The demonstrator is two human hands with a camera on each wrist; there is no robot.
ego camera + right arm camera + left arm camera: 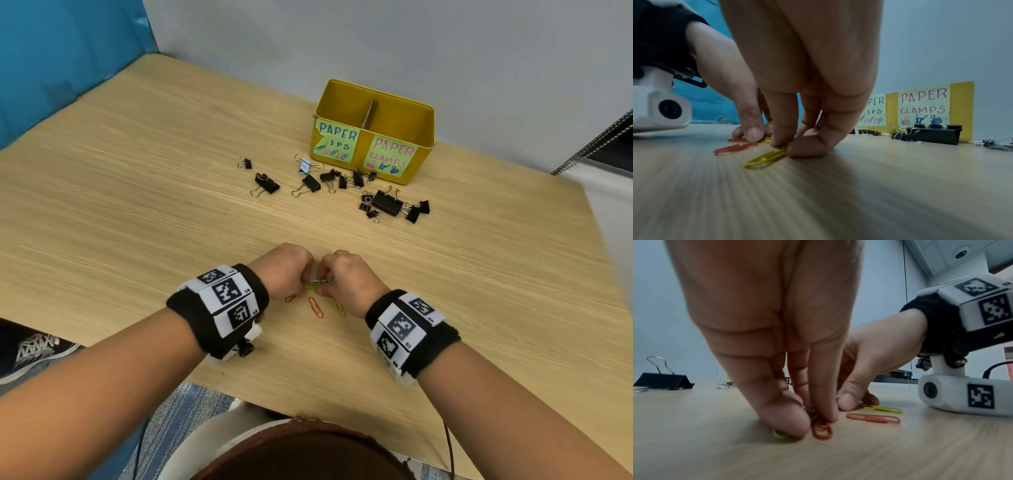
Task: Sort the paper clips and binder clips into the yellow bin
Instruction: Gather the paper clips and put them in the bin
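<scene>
Yellow paper clip (766, 158) lies flat under your right hand (346, 279) fingers (780, 123), pinched at its far end, long axis toward your wrist; left hand (282, 270) pinches an orange clip (821, 430).

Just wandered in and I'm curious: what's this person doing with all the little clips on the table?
A person is gathering coloured paper clips off the wooden table. The left hand pinches a small bunch of orange and yellow paper clips, and the right hand pinches a yellow paper clip. One orange paper clip lies loose between the wrists. The black binder clips lie unsorted in front of the yellow divided bin.
</scene>
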